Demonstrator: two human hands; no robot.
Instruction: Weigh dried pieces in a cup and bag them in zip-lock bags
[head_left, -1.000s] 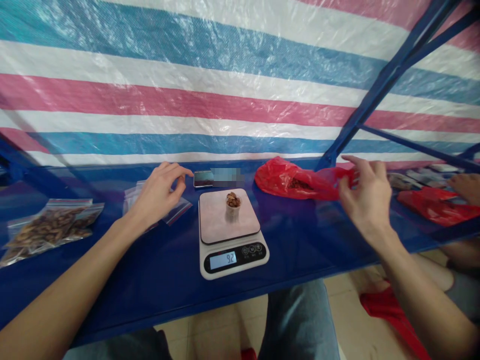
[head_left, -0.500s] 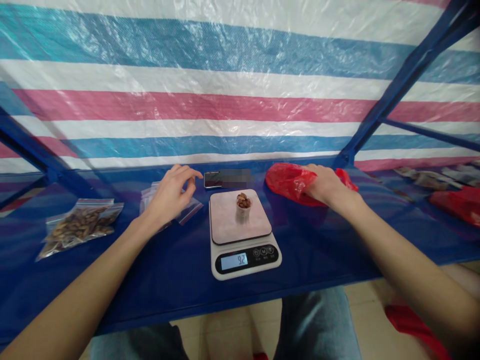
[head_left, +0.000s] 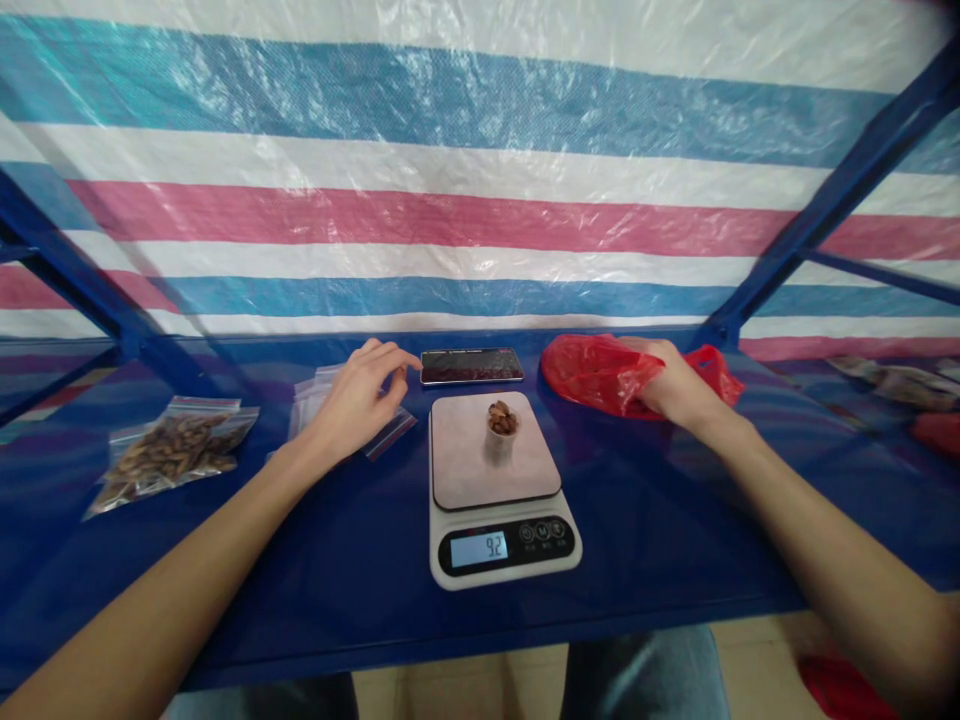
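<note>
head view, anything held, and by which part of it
The right hand is in the red bag, its grip hidden: cannot tell. The left hand holds nothing visible.

Striped sheeting point(head_left: 450, 110) backs the blue shelf point(head_left: 675, 540); pale floor point(head_left: 761, 665) below

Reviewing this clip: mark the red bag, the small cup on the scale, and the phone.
Red bag point(head_left: 592, 374): head view, crumpled left portion.
Small cup point(head_left: 501, 434): head view, side wall facing the camera.
Phone point(head_left: 471, 366): head view, middle of the screen.

Striped plastic sheeting point(head_left: 420, 220) in blue, white and pinkish red behind the counter point(head_left: 645, 560); slanting blue metal braces point(head_left: 853, 176) at either side; pale floor point(head_left: 757, 650) below.
</note>
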